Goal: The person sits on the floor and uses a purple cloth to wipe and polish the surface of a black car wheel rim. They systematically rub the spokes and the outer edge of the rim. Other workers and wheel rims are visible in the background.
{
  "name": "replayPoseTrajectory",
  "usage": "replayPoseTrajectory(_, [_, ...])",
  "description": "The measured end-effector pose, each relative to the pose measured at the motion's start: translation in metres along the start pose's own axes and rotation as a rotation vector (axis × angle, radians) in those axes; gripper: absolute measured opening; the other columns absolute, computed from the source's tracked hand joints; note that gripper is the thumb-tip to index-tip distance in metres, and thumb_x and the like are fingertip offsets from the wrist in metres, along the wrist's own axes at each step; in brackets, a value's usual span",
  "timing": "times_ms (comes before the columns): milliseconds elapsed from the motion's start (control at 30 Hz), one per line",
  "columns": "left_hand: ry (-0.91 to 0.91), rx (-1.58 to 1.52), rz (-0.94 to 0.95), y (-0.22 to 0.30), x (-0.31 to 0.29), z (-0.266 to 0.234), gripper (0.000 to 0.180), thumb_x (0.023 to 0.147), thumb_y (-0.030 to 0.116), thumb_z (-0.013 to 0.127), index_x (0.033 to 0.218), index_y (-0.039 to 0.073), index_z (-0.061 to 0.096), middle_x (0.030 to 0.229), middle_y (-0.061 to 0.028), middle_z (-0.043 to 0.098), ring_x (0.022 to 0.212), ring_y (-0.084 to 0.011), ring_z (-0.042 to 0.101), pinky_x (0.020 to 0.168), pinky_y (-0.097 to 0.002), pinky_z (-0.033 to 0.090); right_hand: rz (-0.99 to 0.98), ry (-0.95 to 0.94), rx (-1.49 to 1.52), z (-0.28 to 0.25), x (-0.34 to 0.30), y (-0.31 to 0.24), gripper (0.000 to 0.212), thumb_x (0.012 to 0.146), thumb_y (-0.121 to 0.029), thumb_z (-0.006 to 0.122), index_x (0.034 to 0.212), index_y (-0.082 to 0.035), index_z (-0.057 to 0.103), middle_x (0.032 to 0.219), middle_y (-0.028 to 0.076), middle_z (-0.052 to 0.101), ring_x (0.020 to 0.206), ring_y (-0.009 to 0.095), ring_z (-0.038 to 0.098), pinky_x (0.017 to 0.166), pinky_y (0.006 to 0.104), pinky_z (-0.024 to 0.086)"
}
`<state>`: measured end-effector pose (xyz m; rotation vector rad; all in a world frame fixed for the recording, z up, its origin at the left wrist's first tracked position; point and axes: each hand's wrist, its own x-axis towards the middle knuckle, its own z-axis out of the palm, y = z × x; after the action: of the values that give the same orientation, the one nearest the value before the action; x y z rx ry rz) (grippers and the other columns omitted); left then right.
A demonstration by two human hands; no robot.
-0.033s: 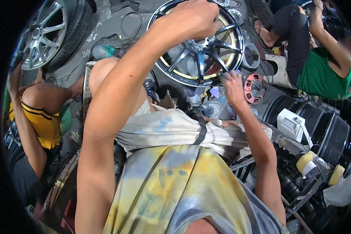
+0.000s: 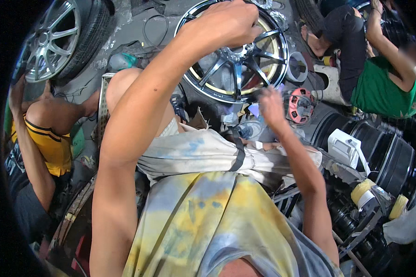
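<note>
A multi-spoke alloy wheel [image 2: 238,81] with a shiny dark finish and a polished lip leans in front of me at the top of the view. Over its upper spokes, my left hand [image 2: 235,22] is closed, knuckles up, and appears to grip the wheel; its fingertips are hidden behind the hand. My right hand [image 2: 272,107] is beside the wheel's lower right edge, smeared by motion. Whether it holds anything cannot be made out. A red round slotted piece [image 2: 301,106] lies just right of that hand, and a pale cloth [image 2: 194,154] covers my lap.
At left, a person in yellow shorts [image 2: 51,143] sits by a silver wheel [image 2: 51,39] and a tyre [image 2: 90,41]. Another person in a green shirt [image 2: 388,85] works at upper right. Black rims [image 2: 383,152], a white box [image 2: 344,147] and a tape roll [image 2: 363,194] stand at right.
My right hand has shifted slightly left and down beside the wheel's edge, and its forearm has moved with it. The left hand and the wheel look almost unmoved.
</note>
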<state>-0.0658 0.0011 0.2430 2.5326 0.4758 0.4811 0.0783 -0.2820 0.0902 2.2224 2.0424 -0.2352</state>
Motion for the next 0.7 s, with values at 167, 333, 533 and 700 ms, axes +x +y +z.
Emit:
replayPoseTrajectory(167, [-0.05,-0.074,-0.047,0.003,-0.004,-0.007,0.031,0.09,0.025,0.061,0.086,-0.005,0.07,0.087,-0.0311,0.068,0.086,-0.0485,0.067,0.078,-0.0546,0.053,-0.034,0.126,0.021,0.012,-0.013,-0.003,0.025,0.079,-0.013,0.065,0.1,-0.008,0.077,0.109,0.012,0.066,0.111,0.031,0.055,0.093,0.0447,0.043])
replayPoseTrajectory(333, [-0.157,0.076,-0.08,-0.001,-0.009,-0.011,0.031,0.09,0.026,0.065,0.095,-0.002,0.074,0.086,-0.0274,0.07,0.084,-0.0432,0.07,0.081,-0.0495,0.056,0.022,0.12,-0.057,0.013,-0.008,-0.03,0.013,0.076,-0.009,0.065,0.085,-0.007,0.075,0.111,0.011,0.066,0.114,0.031,0.054,0.094,0.0459,0.042])
replayPoseTrajectory(533, [-0.149,0.088,-0.075,-0.004,-0.015,-0.009,0.033,0.094,0.03,0.064,0.101,0.0,0.077,0.083,-0.025,0.07,0.077,-0.0413,0.068,0.077,-0.0473,0.054,-0.041,-0.035,-0.196,-0.01,-0.004,0.013,0.019,0.081,-0.01,0.062,0.096,-0.01,0.073,0.109,0.004,0.067,0.114,0.024,0.053,0.09,0.0412,0.043])
replayPoseTrajectory(700, [-0.128,0.049,-0.034,-0.003,-0.009,-0.008,0.031,0.094,0.028,0.063,0.099,0.0,0.076,0.083,-0.0261,0.069,0.079,-0.0433,0.067,0.077,-0.0485,0.053,-0.179,-0.01,-0.108,0.007,0.014,0.025,0.011,0.079,-0.01,0.061,0.084,-0.007,0.07,0.092,0.01,0.069,0.099,0.028,0.061,0.08,0.0422,0.046])
